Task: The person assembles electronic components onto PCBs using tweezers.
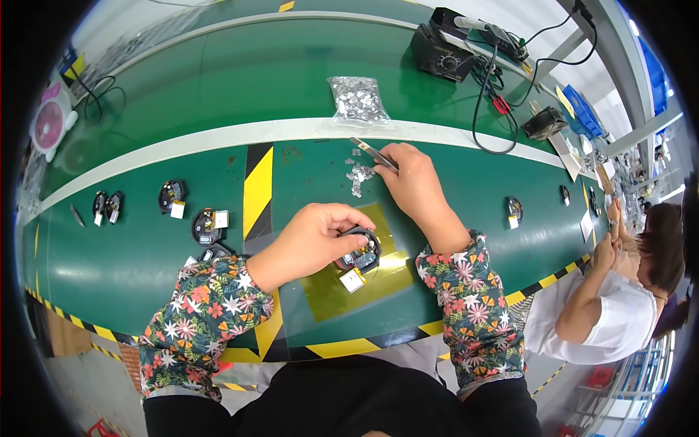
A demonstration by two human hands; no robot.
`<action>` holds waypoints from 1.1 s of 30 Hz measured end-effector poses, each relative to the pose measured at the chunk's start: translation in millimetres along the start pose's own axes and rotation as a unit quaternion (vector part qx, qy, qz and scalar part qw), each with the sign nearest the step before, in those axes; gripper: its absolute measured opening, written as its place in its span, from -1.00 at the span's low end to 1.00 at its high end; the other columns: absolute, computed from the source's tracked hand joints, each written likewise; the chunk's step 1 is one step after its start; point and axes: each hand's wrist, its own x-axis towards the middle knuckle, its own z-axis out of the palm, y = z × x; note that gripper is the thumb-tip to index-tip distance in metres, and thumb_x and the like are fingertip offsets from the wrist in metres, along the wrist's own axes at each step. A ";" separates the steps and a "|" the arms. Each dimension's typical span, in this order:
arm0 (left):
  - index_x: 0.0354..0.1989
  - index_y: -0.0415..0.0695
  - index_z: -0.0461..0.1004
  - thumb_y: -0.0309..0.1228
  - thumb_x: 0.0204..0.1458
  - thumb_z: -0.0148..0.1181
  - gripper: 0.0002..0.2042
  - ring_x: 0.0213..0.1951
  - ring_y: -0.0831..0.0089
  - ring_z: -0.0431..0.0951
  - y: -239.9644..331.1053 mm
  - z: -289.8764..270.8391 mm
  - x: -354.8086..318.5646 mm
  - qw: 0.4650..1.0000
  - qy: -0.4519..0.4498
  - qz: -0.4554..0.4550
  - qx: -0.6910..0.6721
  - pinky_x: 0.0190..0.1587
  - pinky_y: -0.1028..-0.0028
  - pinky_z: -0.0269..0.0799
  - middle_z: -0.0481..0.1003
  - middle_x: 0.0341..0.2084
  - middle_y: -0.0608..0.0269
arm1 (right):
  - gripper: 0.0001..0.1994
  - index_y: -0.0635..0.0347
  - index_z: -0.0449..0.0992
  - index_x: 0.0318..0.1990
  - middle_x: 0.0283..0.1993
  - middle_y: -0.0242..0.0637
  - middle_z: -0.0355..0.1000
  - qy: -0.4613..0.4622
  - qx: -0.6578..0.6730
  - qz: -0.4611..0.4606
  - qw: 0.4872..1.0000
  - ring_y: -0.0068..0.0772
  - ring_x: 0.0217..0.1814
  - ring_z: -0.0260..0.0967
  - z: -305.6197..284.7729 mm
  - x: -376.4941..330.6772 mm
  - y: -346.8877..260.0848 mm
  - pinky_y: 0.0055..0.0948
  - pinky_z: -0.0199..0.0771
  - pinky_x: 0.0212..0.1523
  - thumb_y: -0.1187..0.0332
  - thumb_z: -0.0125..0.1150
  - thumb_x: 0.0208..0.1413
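Observation:
My left hand [314, 234] grips a small round black device [361, 253] with an open circuit board, resting on a yellow mat [378, 280]. A small white-and-yellow battery pack [352, 280] hangs from the device by wires. My right hand [411, 175] holds metal tweezers [373, 154], their tips reaching down toward a little heap of small silver metal pieces [358, 173] on the green belt. Both forearms wear flowered sleeves.
Several similar round black devices [206, 226] lie on the belt to the left, two more [514, 210] to the right. A clear bag of silver pieces [356, 98] lies farther back. A soldering station [442, 52] with cables stands at the back right. Another person [619, 291] sits at right.

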 end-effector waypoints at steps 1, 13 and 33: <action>-0.21 -0.29 0.39 -0.62 -0.02 0.06 -0.82 -0.37 0.67 0.45 -1.1 -0.3 0.7 1.000 -0.002 0.000 0.003 -0.35 0.67 0.40 0.47 -0.38 0.27 | -0.87 0.31 0.42 -0.42 -0.45 -0.10 0.34 0.008 -0.009 -0.007 1.000 -0.08 -0.41 0.31 0.8 -0.1 1.2 -0.31 0.29 -0.39 0.49 0.18 -0.17; -0.18 -0.27 0.38 -0.62 0.00 0.03 -0.81 -0.37 0.68 0.45 -3.1 -1.9 0.3 1.000 -0.008 0.009 -0.006 -0.41 0.68 0.38 0.46 -0.36 0.28 | -0.91 0.30 0.42 -0.41 -0.45 -0.08 0.36 0.059 0.001 0.002 0.998 -0.09 -0.47 0.31 -4.7 -3.6 14.0 -0.31 0.31 -0.43 0.50 0.12 -0.11; -0.17 -0.30 0.34 -0.65 -0.02 0.03 -0.78 -0.33 0.64 0.46 -5.3 -3.0 -0.2 0.998 0.028 0.057 -0.019 -0.31 0.64 0.40 0.46 -0.35 0.25 | -0.88 0.32 0.38 -0.44 -0.62 -0.21 0.29 0.000 0.022 0.045 0.999 -0.32 -0.64 0.19 -18.8 -5.1 3.5 -0.43 0.21 -0.58 0.44 0.12 -0.06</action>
